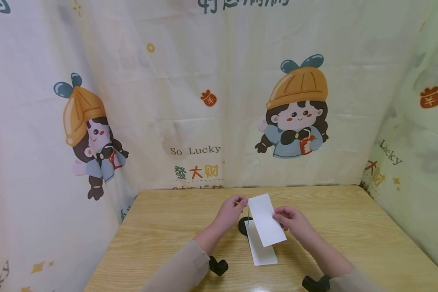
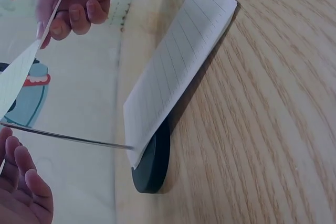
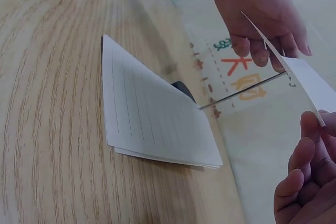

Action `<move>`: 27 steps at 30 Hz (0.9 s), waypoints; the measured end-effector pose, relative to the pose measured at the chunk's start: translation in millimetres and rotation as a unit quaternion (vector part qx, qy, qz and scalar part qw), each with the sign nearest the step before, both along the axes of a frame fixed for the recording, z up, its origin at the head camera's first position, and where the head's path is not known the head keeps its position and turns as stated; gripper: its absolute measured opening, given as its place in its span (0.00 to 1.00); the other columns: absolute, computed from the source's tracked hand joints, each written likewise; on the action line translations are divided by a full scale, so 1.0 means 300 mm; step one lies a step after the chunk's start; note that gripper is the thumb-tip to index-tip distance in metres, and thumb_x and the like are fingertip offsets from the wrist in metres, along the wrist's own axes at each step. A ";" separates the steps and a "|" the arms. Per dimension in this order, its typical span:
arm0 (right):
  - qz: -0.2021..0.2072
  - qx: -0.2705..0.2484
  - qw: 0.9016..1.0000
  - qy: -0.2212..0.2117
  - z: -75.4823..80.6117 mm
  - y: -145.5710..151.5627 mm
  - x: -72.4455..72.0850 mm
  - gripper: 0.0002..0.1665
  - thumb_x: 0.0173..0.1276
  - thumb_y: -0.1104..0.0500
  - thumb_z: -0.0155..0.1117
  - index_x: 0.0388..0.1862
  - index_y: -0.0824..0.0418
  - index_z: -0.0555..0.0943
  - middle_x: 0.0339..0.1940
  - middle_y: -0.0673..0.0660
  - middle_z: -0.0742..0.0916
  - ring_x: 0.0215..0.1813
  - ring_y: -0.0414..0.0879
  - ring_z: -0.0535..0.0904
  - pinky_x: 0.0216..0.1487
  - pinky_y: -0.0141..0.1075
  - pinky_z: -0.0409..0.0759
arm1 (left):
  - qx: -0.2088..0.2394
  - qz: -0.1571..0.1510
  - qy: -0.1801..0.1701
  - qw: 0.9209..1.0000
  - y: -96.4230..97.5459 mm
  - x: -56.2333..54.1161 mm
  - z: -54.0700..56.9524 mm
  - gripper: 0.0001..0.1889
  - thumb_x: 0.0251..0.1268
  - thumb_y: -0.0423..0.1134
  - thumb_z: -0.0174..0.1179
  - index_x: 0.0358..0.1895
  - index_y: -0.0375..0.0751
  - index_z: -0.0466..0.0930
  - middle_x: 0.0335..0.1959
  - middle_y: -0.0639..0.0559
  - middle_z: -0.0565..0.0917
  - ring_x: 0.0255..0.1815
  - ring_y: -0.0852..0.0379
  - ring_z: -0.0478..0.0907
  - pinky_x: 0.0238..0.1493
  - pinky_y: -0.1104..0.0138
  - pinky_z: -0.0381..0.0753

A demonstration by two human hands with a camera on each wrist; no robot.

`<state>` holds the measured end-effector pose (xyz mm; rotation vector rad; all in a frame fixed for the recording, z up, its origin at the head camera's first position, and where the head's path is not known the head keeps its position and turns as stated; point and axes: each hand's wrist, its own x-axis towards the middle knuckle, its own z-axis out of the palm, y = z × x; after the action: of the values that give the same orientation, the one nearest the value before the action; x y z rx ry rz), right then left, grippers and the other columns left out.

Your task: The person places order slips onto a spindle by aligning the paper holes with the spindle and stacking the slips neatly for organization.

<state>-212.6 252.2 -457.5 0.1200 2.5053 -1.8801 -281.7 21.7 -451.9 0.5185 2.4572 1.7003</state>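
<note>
A bill spike stands on the table, with a black round base (image 1: pixel 242 228) and a thin metal rod (image 2: pixel 73 138). Several lined paper sheets (image 2: pixel 176 61) are skewered low on the rod and lie over the base. Above them, a single white sheet of paper (image 1: pixel 265 219) slants at the rod's upper end. My right hand (image 1: pixel 295 222) pinches its right edge between thumb and fingers. With curled fingers, my left hand (image 1: pixel 230 211) pinches the sheet's upper left corner beside the rod's top, which the sheet overlaps in the right wrist view.
The wood-grain table (image 1: pixel 168 227) extends around the spike. A printed curtain (image 1: pixel 233 121) hangs behind it and at both sides. Black wrist devices (image 1: pixel 219 266) show at both sleeves.
</note>
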 end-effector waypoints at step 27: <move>-0.007 -0.012 1.000 -0.006 -0.005 -0.035 -0.001 0.14 0.72 0.59 0.63 0.49 0.67 0.79 0.31 0.53 0.84 0.32 0.46 0.76 0.32 0.36 0.74 | -0.018 0.012 0.005 1.000 0.026 -0.008 0.027 0.11 0.72 0.51 0.59 0.44 0.49 0.83 0.37 0.57 0.79 0.37 0.58 0.74 0.38 0.64 0.74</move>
<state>-212.9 241.8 -459.0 0.1493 2.4797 -1.9094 -284.0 29.6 -443.9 0.4952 2.5062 1.6624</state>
